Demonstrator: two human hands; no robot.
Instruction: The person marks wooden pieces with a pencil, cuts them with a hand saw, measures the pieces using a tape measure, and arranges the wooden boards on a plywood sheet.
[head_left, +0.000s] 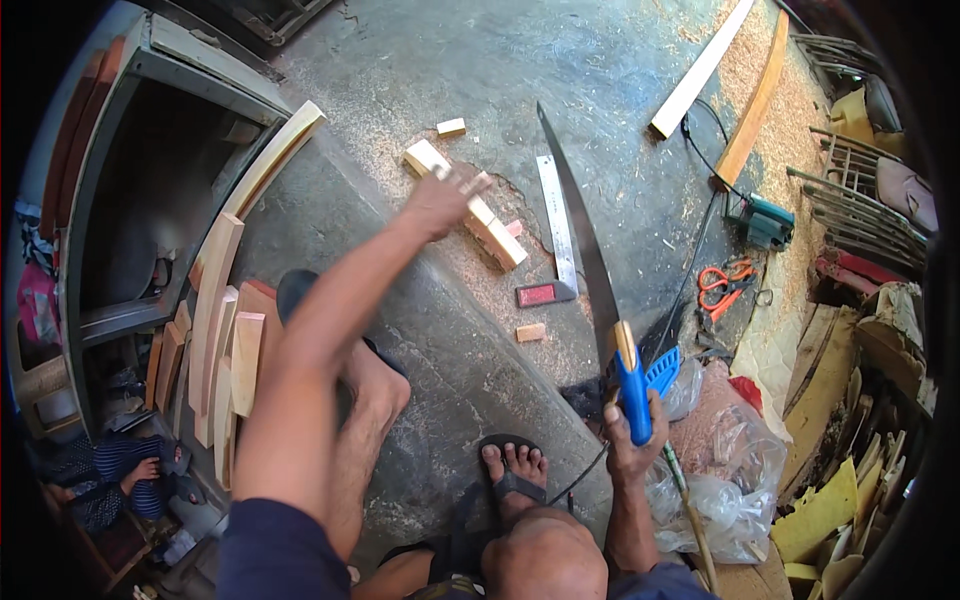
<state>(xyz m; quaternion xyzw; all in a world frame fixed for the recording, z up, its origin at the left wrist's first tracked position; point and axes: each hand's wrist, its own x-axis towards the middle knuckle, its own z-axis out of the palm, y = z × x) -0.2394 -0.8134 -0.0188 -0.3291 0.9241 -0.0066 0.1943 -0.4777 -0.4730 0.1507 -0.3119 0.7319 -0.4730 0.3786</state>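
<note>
My left hand [441,205] is over a pale wooden piece [500,243] lying diagonally on the floor, its fingers apart and slightly blurred; whether they touch the wood is unclear. My right hand [635,441] grips a hand saw [633,393] by its blue handle, the long blade pointing away from me. Between them lies a metal square [555,217] with a red-inset stock. Small wooden offcuts [450,127] lie beyond and nearer to me, among sawdust.
Curved planks [225,300] lean by a metal frame [210,60] at left. Battens [750,100], a green power tool [760,225] with cord and orange scissors [715,290] lie at right, near plastic bags [730,490] and scrap boards [840,400]. Another person's hand [140,470] shows at lower left.
</note>
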